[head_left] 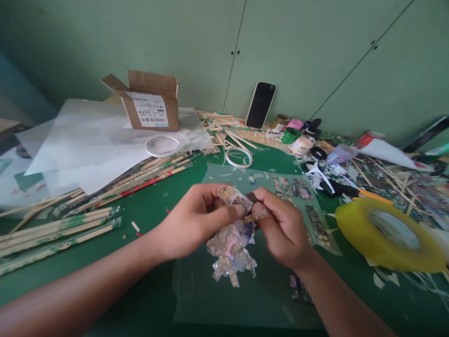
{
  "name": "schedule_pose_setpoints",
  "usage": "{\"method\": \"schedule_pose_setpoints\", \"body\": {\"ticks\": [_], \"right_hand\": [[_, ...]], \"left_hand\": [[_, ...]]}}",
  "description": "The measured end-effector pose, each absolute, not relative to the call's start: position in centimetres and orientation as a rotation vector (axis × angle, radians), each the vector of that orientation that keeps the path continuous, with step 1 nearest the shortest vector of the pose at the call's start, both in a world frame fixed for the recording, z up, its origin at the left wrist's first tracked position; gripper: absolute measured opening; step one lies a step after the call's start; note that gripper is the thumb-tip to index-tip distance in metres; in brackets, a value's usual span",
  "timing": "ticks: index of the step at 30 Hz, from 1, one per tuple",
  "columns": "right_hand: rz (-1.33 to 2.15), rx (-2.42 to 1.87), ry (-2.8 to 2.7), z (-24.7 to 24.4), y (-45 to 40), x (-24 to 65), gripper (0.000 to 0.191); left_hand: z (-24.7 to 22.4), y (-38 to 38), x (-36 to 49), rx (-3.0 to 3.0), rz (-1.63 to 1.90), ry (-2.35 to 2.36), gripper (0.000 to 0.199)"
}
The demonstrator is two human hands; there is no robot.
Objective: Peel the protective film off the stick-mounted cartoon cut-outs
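Plastic cutout [232, 252] sits pinched in the left hand [191, 224] and right hand [283, 227]. Yellow tape [361, 234] lies on the table [150, 201].

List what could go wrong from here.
The shiny cut-out looks thin and is gripped by both the left hand and the right hand, so a hard pull might crease or tear it. The phone seems propped against the green wall, so a knock to the table might make it slide.
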State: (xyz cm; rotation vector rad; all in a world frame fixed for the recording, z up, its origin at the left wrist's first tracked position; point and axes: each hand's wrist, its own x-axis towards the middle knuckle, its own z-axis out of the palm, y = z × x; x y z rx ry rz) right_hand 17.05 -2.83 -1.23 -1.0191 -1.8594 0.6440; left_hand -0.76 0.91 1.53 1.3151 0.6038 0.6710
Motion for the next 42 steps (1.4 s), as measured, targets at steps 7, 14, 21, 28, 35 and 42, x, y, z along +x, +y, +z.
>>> {"method": "schedule_pose_setpoints", "body": {"ticks": [7,14,21,28,35,42], "right_hand": [[0.684,-1.014,-1.805,-1.4,-3.2,16.7,0.024],[0.751,-1.006,-1.776,-1.5,-3.4,16.1,0.026],[0.655,-1.081,-1.811,-1.7,-3.5,15.8,0.016],[0.706,-1.059,-1.781,-1.5,-3.5,15.5,0.021],[0.826,-0.990,-1.729,-1.7,-3.4,15.4,0.024],[0.850,-0.975,-1.739,-1.6,-3.4,15.5,0.024]], "left_hand": [[1.4,0.8,-0.9,1.336,0.708,0.708,0.028],[1.6,1.0,-0.9,1.348,0.722,0.688,0.024],[1.5,1.0,-0.9,1.317,0.737,0.665,0.028],[1.4,1.0,-0.9,1.317,0.739,0.657,0.027],[1.5,1.0,-0.7,1.321,0.768,0.614,0.025],[1.6,0.8,-0.7,1.319,0.775,0.620,0.024]]}}
